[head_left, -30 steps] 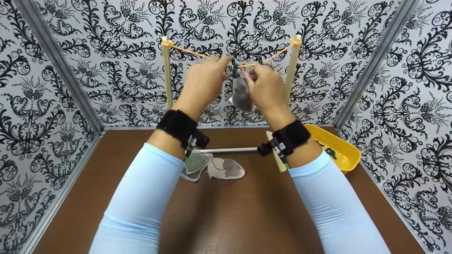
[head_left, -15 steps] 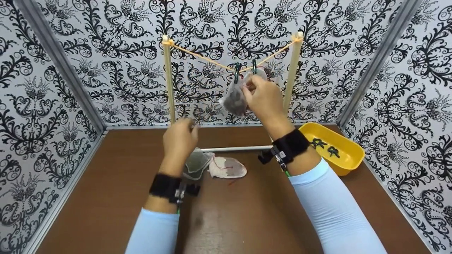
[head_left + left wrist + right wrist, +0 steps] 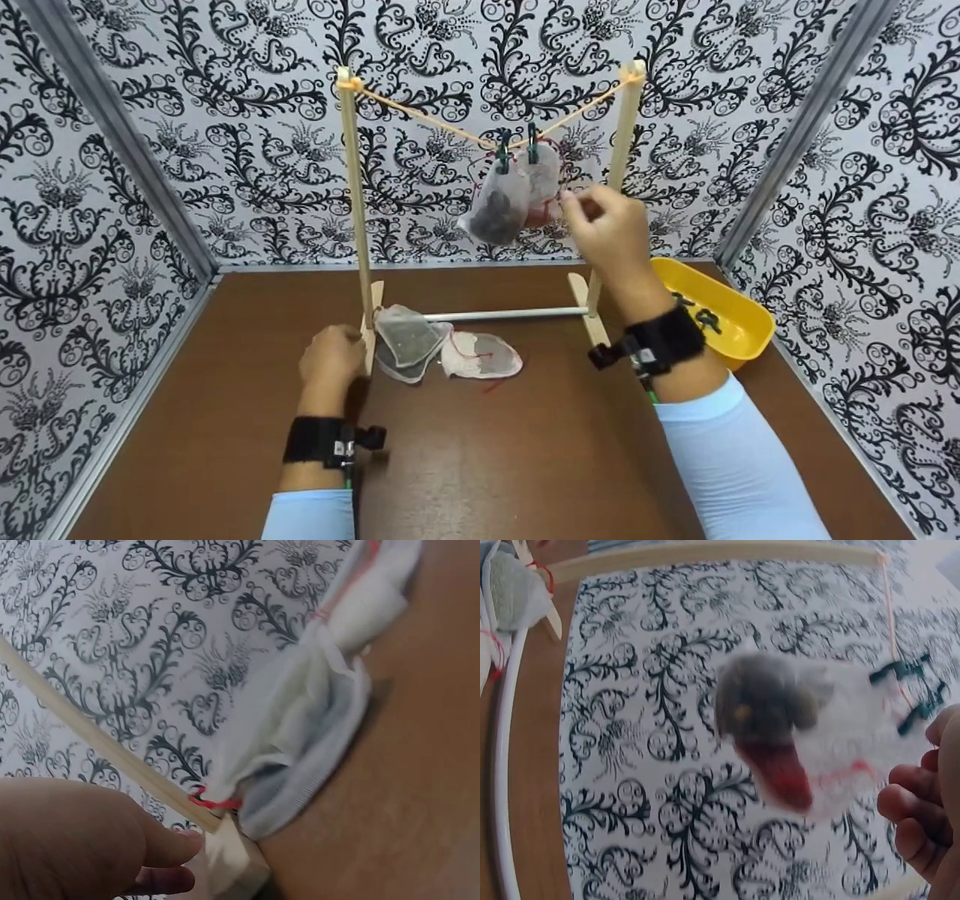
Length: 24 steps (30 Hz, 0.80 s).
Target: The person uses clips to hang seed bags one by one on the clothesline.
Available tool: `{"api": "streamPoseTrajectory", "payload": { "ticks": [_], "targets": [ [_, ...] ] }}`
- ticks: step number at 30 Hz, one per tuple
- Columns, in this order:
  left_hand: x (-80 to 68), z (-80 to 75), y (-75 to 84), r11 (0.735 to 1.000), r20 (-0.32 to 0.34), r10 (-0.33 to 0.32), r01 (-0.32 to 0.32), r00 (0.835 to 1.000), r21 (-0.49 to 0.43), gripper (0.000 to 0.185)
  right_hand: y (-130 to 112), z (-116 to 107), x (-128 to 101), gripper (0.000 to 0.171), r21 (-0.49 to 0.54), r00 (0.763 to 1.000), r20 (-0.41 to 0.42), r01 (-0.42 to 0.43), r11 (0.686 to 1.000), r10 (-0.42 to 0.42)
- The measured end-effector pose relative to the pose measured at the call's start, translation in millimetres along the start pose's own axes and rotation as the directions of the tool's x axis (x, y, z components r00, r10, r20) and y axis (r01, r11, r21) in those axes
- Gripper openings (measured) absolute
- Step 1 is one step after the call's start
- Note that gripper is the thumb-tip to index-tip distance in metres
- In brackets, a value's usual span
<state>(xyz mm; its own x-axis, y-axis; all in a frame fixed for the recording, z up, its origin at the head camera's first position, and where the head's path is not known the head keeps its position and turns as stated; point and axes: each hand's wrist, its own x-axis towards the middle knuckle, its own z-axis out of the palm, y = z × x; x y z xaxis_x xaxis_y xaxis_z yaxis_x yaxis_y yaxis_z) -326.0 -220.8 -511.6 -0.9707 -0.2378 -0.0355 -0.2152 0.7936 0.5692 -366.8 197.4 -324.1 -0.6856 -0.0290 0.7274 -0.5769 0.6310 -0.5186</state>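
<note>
Two bags hang, two lie down.
We see two mesh bags (image 3: 510,199) on green pegs (image 3: 517,148); our right hand (image 3: 606,223) curls empty beside them, left hand (image 3: 331,358) curls empty by the table bags (image 3: 442,349).

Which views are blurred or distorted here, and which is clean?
Head view: sharp and evenly lit, only the right hand slightly smeared. Left wrist view: close and soft, the pouches and left hand out of focus. Right wrist view: the hanging pouches heavily blurred, and the white crossbar bowed by the lens.
</note>
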Motion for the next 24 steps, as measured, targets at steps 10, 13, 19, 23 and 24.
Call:
{"api": "streamPoseTrajectory", "payload": {
  "ticks": [10, 13, 19, 23, 24],
  "targets": [
    [-3.1, 3.6, -3.1, 1.000, 0.089, 0.019, -0.021, 0.996, 0.020, 0.040, 75, -50, -11, 0.043, -0.018, 0.961, -0.097, -0.261, 0.965, 0.258],
    [-3.1, 4.6, -4.6, 1.000, 0.092, 0.011, -0.012, 0.996, 0.010, 0.040, 109, -72, -17, 0.057, -0.154, 0.917, 0.015, -0.392, 0.907, 0.399],
    [-2.3, 5.4, -7.4, 1.000, 0.094, -0.027, 0.027, 0.995, 0.001, 0.041, 180, -109, -34, 0.052, -0.474, 0.725, 0.349, -0.409, 0.780, 0.593],
    [-2.0, 5.4, -6.5, 0.999, 0.094, -0.035, 0.036, 0.995, -0.006, 0.042, 211, -126, -49, 0.036, -0.562, 0.570, 0.519, -0.335, 0.757, 0.637],
    [-2.3, 5.5, -6.0, 0.999, 0.093, -0.033, 0.034, 0.995, -0.008, 0.042, 217, -128, -54, 0.035, -0.576, 0.538, 0.545, -0.316, 0.754, 0.642]
  ]
}}
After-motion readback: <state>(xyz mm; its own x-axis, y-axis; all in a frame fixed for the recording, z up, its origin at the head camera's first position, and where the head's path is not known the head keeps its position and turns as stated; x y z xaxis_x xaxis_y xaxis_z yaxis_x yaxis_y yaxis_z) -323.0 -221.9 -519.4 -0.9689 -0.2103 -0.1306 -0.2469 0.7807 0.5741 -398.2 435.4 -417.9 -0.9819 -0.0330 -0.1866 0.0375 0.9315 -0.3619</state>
